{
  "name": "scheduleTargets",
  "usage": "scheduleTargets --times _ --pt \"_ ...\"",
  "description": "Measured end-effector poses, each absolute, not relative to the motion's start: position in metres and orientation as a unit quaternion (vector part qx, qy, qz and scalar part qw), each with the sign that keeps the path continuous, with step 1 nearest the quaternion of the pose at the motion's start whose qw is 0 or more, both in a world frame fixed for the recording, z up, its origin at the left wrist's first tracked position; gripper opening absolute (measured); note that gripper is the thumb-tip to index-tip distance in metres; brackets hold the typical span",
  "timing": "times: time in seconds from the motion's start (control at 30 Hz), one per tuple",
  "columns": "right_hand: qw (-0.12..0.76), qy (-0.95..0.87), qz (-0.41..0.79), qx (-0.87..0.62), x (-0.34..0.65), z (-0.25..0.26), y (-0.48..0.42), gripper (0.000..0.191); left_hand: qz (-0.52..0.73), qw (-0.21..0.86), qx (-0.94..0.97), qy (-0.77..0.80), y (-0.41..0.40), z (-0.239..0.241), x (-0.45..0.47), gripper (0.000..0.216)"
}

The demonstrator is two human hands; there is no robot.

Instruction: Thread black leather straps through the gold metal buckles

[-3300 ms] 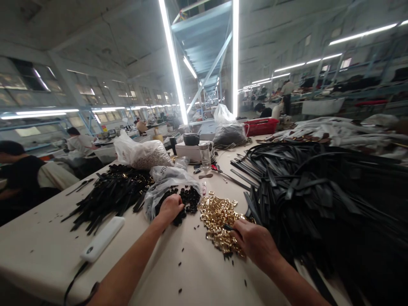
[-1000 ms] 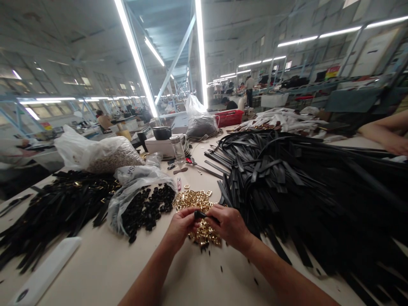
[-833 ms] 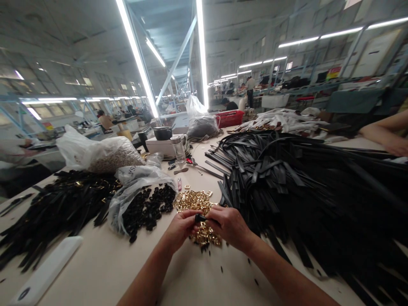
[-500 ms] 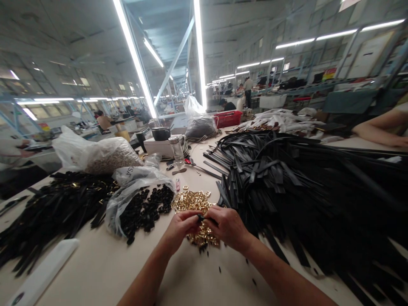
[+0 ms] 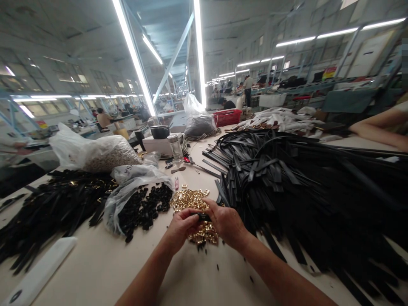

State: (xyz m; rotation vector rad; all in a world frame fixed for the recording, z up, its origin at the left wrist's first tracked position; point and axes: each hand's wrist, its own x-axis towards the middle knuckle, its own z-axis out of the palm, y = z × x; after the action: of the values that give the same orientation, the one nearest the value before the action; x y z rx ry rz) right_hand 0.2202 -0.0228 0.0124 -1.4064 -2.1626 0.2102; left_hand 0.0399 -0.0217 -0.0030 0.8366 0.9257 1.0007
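My left hand (image 5: 181,227) and my right hand (image 5: 227,223) meet over a pile of small gold buckles (image 5: 194,212). Both pinch the end of a narrow black strap (image 5: 200,216) held between them. A heap of small black loops (image 5: 145,206) spills from a clear plastic bag (image 5: 134,182) just left of the buckles. A large tangle of long black straps (image 5: 302,182) fills the table to the right, close to my right hand.
Finished black straps with gold fittings (image 5: 54,204) lie at left, and a white flat device (image 5: 35,276) near the front edge. A bag of pale parts (image 5: 95,153), a bottle (image 5: 176,148), a white box (image 5: 156,144) and a red basket (image 5: 228,117) stand further back. Another person's arm (image 5: 379,127) rests at right.
3.3 s ago my left hand was in the black loops and my right hand on the buckles. Since then they came together on the strap; over the last second they barely move.
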Motion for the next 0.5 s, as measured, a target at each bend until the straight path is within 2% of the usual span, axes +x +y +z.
scheduleTargets --times 0.27,0.4,0.5 --pt "0.262 -0.831 0.065 -0.487 0.214 0.007 -0.025 0.033 0.401 0.690 0.426 0.426 -0.026 -0.011 0.050 0.030" --pt "0.286 -0.823 0.077 -0.486 0.217 0.005 -0.024 0.035 0.422 0.643 0.447 0.457 -0.022 -0.015 0.049 0.031" --pt "0.287 -0.835 0.100 -0.459 0.222 0.007 -0.024 0.028 0.430 0.618 0.475 0.457 -0.020 -0.013 0.046 0.033"
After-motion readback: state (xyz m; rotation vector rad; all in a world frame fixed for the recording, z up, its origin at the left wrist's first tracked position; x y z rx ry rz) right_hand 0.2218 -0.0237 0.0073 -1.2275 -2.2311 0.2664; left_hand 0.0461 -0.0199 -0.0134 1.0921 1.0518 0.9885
